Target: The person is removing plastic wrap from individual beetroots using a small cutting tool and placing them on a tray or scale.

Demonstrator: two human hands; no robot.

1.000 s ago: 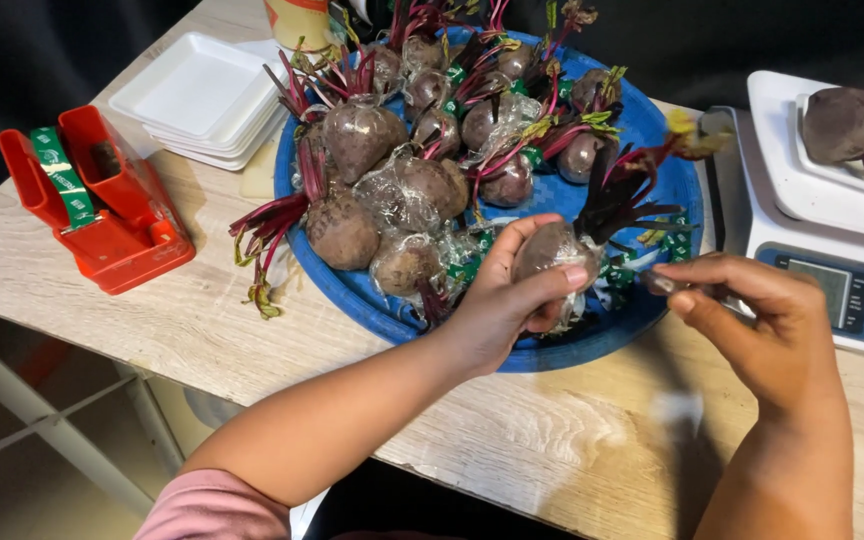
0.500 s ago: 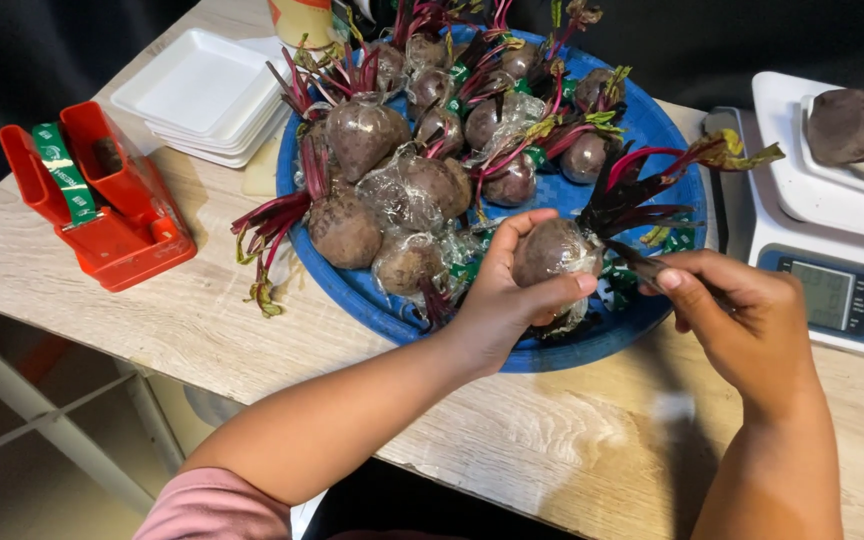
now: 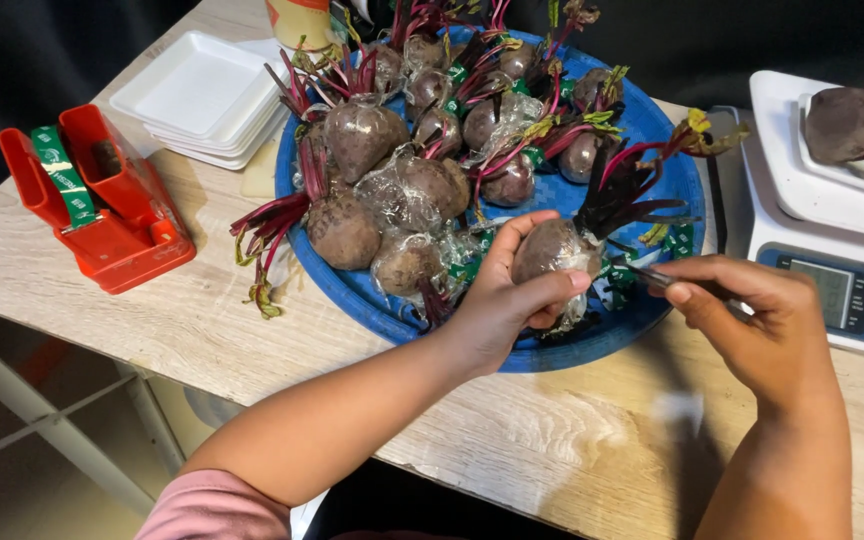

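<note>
Centre frame, the left hand (image 3: 497, 305) grasps a round, film-wrapped dark beetroot (image 3: 550, 252) over the blue round tray (image 3: 652, 130) — the right hand (image 3: 752, 325) pinches a thin dark tool (image 3: 652, 275) beside it.

Glossy clear film wraps the rough, matt beetroot (image 3: 549, 250) above a blue plastic tray (image 3: 652, 130) on pale wood-grain table (image 3: 102, 320).

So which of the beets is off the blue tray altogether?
The bare beet on the white tray atop the scale, far right. It has no plastic wrap; the rest sit on the blue tray.
</note>
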